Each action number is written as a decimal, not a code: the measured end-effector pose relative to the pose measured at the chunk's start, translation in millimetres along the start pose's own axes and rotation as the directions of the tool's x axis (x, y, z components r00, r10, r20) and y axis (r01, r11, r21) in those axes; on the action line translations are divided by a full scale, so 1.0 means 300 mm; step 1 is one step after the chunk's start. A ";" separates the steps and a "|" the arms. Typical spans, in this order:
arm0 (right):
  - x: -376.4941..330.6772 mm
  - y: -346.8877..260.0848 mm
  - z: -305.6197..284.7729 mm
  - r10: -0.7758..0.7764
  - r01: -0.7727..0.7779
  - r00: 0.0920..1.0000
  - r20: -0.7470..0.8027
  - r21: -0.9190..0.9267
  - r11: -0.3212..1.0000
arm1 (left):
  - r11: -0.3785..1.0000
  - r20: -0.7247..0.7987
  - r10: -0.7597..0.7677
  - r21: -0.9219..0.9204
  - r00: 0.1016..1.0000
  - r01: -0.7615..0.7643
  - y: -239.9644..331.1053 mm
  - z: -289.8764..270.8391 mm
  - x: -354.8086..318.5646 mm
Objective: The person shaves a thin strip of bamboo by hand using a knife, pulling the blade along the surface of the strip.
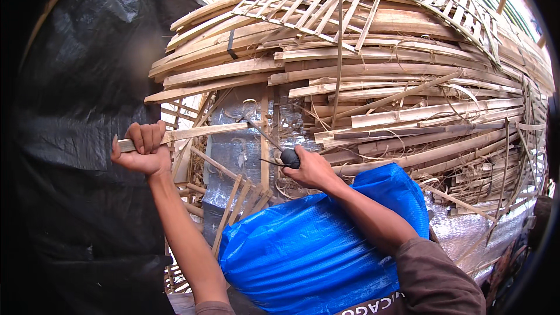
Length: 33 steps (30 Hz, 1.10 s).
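My left hand [146, 150] is closed round one end of a pale, split bamboo strip [204, 131], which points right and slightly upward. In my right hand [314, 170] is a knife with a dark, rounded handle [289, 158]. Its thin dark blade [265, 135] slants up and left to the strip's far end, where the two meet or cross; whether the edge cuts into the strip I cannot tell. A thin dark cord-like piece [271, 163] sticks out leftward by the handle. A blue tarp [315, 239] covers my lap beneath my right forearm.
Long split bamboo pieces [396, 70] are heaped ahead and to the right, with slatted bamboo lattices [309, 0] on top. Black plastic sheeting [81, 140] hangs at the left. Bamboo shavings lie on a silvery sheet [224, 149]; short slats [236, 201] stand near the tarp.
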State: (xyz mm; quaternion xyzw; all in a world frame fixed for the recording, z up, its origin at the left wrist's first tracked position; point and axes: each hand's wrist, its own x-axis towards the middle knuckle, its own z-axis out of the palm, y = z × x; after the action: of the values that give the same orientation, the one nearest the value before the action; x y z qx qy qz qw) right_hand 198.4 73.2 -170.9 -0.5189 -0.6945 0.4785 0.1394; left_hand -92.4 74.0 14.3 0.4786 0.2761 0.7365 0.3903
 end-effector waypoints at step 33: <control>-0.057 -0.019 0.094 -0.147 0.144 0.989 -0.003 0.205 0.968 | 0.929 -0.669 0.314 0.363 0.674 -0.073 -0.071 0.205 0.110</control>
State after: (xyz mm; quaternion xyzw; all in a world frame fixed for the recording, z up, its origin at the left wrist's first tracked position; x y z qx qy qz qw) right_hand 182.6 43.9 -175.3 -0.4466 -0.6787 0.5390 0.2223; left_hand -37.0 115.3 37.6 0.2347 0.4637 0.8494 0.0913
